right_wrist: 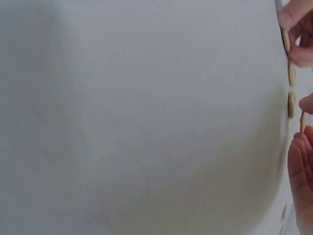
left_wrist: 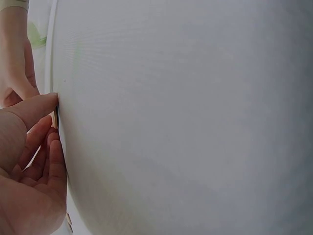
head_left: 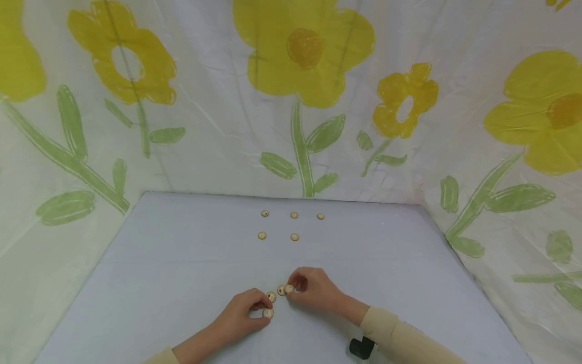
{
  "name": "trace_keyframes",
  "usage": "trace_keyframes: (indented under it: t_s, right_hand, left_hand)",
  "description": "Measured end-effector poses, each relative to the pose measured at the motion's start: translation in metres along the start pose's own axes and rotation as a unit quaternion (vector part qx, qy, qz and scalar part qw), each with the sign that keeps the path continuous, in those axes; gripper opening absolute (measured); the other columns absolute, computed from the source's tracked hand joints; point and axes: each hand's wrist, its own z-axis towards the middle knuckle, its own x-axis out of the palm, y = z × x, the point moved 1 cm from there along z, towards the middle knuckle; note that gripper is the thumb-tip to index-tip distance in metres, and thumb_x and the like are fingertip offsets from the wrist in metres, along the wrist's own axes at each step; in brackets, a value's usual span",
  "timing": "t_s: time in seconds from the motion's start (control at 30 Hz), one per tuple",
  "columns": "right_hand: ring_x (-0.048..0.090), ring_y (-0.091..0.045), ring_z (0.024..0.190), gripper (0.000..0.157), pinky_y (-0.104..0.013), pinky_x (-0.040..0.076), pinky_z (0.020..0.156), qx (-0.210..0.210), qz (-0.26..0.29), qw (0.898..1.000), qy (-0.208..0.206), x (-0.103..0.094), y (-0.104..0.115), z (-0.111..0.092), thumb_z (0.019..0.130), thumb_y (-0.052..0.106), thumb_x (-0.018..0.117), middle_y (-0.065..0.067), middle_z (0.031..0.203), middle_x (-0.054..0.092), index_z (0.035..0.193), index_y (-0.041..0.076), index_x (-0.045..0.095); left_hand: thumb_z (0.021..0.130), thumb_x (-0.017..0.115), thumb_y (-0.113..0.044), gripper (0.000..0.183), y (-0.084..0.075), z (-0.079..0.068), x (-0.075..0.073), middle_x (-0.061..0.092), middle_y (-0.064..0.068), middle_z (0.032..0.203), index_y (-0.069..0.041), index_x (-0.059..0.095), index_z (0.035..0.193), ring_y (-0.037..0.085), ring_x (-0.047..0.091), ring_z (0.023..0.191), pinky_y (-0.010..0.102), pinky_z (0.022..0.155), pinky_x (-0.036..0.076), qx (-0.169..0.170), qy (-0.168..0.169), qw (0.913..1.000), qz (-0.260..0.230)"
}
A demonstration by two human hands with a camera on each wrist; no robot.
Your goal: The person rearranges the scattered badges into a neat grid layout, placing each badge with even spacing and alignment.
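Observation:
Between thumb and fingers, my left hand (head_left: pixel 241 314) pinches a small round wooden disc (head_left: pixel 268 313) with dark marks on its face. Another such disc (head_left: pixel 271 297) lies just beyond its fingertips. My right hand (head_left: pixel 317 289) pinches a similar disc (head_left: pixel 289 288), which partly covers one more disc (head_left: pixel 281 290) to its left. In the right wrist view, the right hand's disc (right_wrist: pixel 303 121) appears edge-on, slightly apart from the table, and two discs lie between the hands. The left wrist view shows only a thin edge of the left hand's disc (left_wrist: pixel 55 117).
Farther back on the pale table (head_left: pixel 191 283) lie two rows of matching discs: three behind, including a disc (head_left: pixel 294 215), and two in front, including a disc (head_left: pixel 262 235). A black object (head_left: pixel 361 348) sits by the right forearm. Flower-printed curtains (head_left: pixel 204 126) surround the table.

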Motion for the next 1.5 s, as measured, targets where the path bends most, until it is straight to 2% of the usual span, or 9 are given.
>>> trace_keyframes:
  t_s: [0.27, 0.43, 0.67, 1.07, 1.5]
  right_hand:
    - [0.057, -0.008, 0.072, 0.013, -0.023, 0.05, 0.064, 0.021, -0.025, 0.998, -0.044, -0.018, -0.019, 0.01, 0.082, 0.012, 0.076, 0.005, 0.079, 0.063, 0.092, 0.012, 0.068]
    - [0.057, -0.008, 0.073, 0.015, -0.024, 0.05, 0.064, 0.056, -0.03, 0.996, -0.067, -0.03, -0.036, 0.018, 0.081, 0.011, 0.076, 0.005, 0.079, 0.062, 0.093, 0.011, 0.068]
    - [0.056, -0.01, 0.073, 0.015, -0.024, 0.049, 0.064, 0.123, -0.026, 0.988, -0.095, -0.048, -0.055, 0.027, 0.08, 0.013, 0.077, 0.004, 0.079, 0.062, 0.092, 0.01, 0.069]
    - [0.057, -0.013, 0.074, 0.014, -0.027, 0.047, 0.067, 0.176, -0.044, 0.973, -0.142, -0.063, -0.081, 0.039, 0.08, 0.014, 0.077, 0.002, 0.078, 0.063, 0.09, 0.008, 0.069]
    - [0.057, -0.016, 0.074, 0.017, -0.029, 0.047, 0.066, 0.187, -0.035, 0.968, -0.167, -0.077, -0.089, 0.046, 0.083, 0.013, 0.075, -0.003, 0.08, 0.065, 0.094, 0.001, 0.069]
  left_hand:
    - [0.084, 0.076, -0.014, 0.018, 0.001, -0.001, 0.001, 0.063, -0.007, 0.097, -0.014, 0.066, 0.098, 0.01, 0.058, 0.088, 0.027, 0.079, 0.052, -0.002, 0.001, 1.0, -0.005]
    - [0.084, 0.076, -0.012, 0.018, 0.001, -0.001, 0.001, 0.063, -0.007, 0.097, -0.013, 0.066, 0.098, 0.009, 0.058, 0.088, 0.026, 0.08, 0.052, -0.004, 0.002, 1.0, 0.001]
    - [0.083, 0.076, -0.009, 0.019, 0.001, -0.001, 0.002, 0.062, -0.007, 0.096, -0.014, 0.066, 0.098, 0.006, 0.057, 0.087, 0.025, 0.079, 0.052, -0.008, -0.001, 0.9999, 0.011]
    - [0.083, 0.077, -0.011, 0.019, 0.001, -0.001, 0.002, 0.062, -0.006, 0.096, -0.014, 0.066, 0.097, 0.009, 0.057, 0.086, 0.026, 0.078, 0.051, 0.001, -0.006, 1.0, 0.001]
    - [0.083, 0.077, -0.01, 0.019, 0.0, -0.001, 0.001, 0.063, -0.006, 0.096, -0.013, 0.066, 0.098, 0.009, 0.057, 0.087, 0.026, 0.079, 0.052, 0.0, -0.003, 1.0, 0.002]
